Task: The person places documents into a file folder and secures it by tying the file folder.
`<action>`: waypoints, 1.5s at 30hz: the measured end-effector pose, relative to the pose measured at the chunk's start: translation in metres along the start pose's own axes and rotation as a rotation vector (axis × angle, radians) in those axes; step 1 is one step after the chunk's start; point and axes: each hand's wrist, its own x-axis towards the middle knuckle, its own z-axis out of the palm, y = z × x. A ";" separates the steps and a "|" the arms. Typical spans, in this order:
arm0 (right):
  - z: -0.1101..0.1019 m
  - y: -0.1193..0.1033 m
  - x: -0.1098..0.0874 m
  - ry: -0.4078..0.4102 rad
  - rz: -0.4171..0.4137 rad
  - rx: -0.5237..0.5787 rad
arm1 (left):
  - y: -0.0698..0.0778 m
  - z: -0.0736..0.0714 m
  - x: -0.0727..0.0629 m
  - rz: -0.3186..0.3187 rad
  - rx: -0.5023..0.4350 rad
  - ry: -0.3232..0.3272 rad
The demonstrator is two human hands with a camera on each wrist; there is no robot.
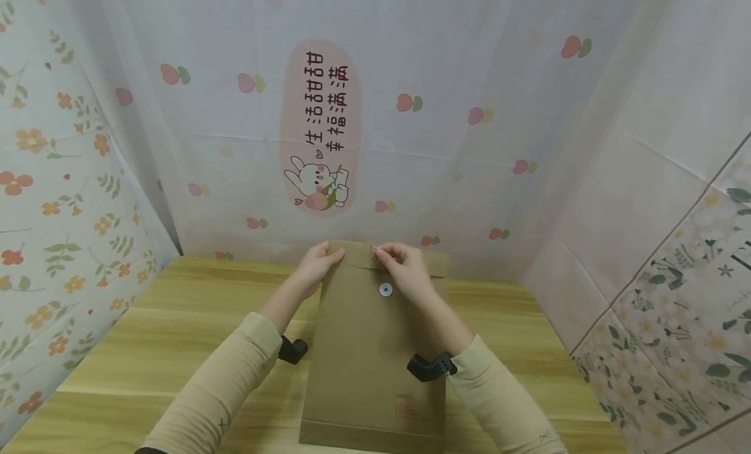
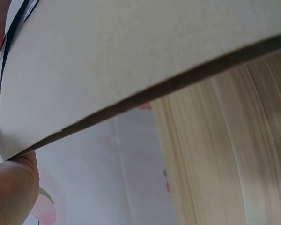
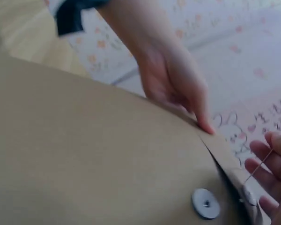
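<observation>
A brown kraft paper document envelope (image 1: 369,349) is held tilted up over the table, its flap (image 1: 354,254) at the far end. My left hand (image 1: 315,266) grips the flap end at its left corner, thumb on the front. A thin white string (image 3: 259,165) runs from a round button on the flap (image 3: 248,194) to my right hand (image 1: 409,271), which pinches it between thumb and fingers. Below the flap sits a second white round button (image 1: 385,289). In the right wrist view a dark gap shows between flap and body. Small red print (image 1: 409,407) marks the lower front.
The wood-grain table (image 1: 193,349) extends on both sides of the envelope. A pale curtain (image 1: 469,167) with fruit prints, a rabbit drawing and lettering hangs behind the table. Flower-patterned cloths (image 1: 58,199) stand at the sides. Each wrist carries a black camera mount (image 1: 431,367).
</observation>
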 end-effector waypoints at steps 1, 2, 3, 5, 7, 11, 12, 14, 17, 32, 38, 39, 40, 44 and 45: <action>0.001 -0.001 -0.007 -0.005 -0.017 0.016 | 0.001 0.000 0.000 0.002 -0.007 0.002; 0.001 -0.001 -0.013 -0.013 -0.032 0.027 | 0.001 0.000 0.000 0.004 -0.008 0.003; 0.002 -0.002 -0.020 -0.021 -0.044 0.034 | 0.002 0.000 0.000 0.009 -0.007 0.005; 0.004 -0.008 -0.035 -0.039 -0.059 0.022 | 0.003 0.001 0.000 0.016 -0.012 0.012; 0.006 -0.014 -0.049 -0.069 -0.079 -0.002 | 0.003 0.000 0.000 0.022 -0.006 0.016; 0.012 -0.015 -0.079 -0.158 -0.110 -0.085 | 0.003 0.000 -0.001 0.016 0.005 0.026; 0.014 -0.009 -0.086 -0.190 -0.119 -0.098 | 0.003 -0.001 -0.001 0.013 0.008 0.028; 0.017 0.004 -0.100 -0.251 -0.115 -0.113 | 0.002 -0.002 0.000 0.012 0.009 0.030; 0.021 0.025 -0.117 -0.346 -0.099 -0.093 | 0.001 -0.003 -0.001 0.013 0.002 0.031; 0.024 0.051 -0.166 -0.602 -0.152 -0.027 | 0.001 -0.003 -0.002 0.021 0.000 0.036; 0.014 0.059 -0.161 -0.260 -0.232 -0.005 | 0.002 -0.003 -0.003 0.005 -0.002 0.028; 0.011 0.061 -0.158 -0.163 -0.261 -0.043 | 0.003 -0.003 -0.004 0.001 -0.004 0.026; 0.007 0.063 -0.156 -0.067 -0.283 -0.090 | 0.003 -0.004 -0.004 -0.001 -0.003 0.024; -0.008 0.070 -0.150 0.228 -0.211 -0.253 | 0.003 -0.005 -0.004 -0.007 -0.007 0.034; -0.012 0.072 -0.150 0.257 -0.167 -0.253 | 0.003 -0.005 -0.004 -0.011 -0.014 0.035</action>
